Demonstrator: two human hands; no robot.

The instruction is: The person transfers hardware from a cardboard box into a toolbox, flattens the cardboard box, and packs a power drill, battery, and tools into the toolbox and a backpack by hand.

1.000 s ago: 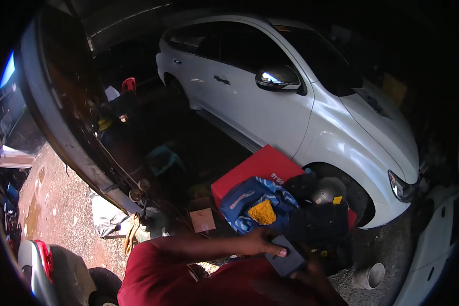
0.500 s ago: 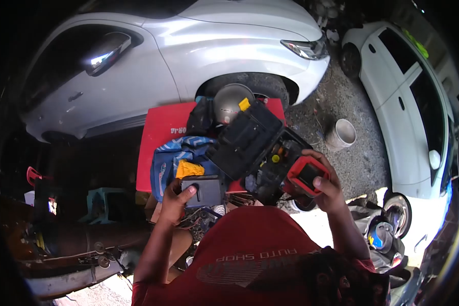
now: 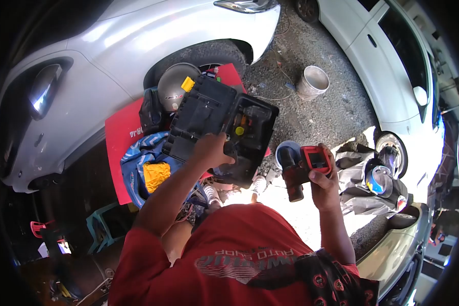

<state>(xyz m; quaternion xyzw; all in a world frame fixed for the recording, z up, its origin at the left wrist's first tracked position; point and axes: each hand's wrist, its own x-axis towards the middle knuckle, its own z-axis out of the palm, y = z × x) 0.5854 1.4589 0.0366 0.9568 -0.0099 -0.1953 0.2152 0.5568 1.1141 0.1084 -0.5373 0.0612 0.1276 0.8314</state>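
Observation:
My right hand (image 3: 325, 186) is closed around a red-and-black cordless power tool (image 3: 293, 176), with its red-rimmed base facing up and its dark cylindrical body pointing left. My left hand (image 3: 210, 151) reaches over the open black toolbox (image 3: 199, 115), thumb and forefinger around something dark that I cannot make out. Most of its other fingers are hidden. Inside the right half of the toolbox lie dark items and a round yellow piece (image 3: 239, 131). A yellow latch (image 3: 187, 84) sticks up at the lid's far corner.
The toolbox rests on a red surface (image 3: 118, 133) beside a grey helmet (image 3: 176, 86), a blue patterned bag (image 3: 132, 160) and a yellow cloth (image 3: 156, 176). A white bucket (image 3: 312, 84) stands on the gravel. Silver and white cars (image 3: 112, 41) flank the area. A teal stool (image 3: 99, 229) is at left.
My left hand has moved from the grey box in front of me up and right to the toolbox. In my right hand the power tool has turned, exposing its dark body. The view has shifted.

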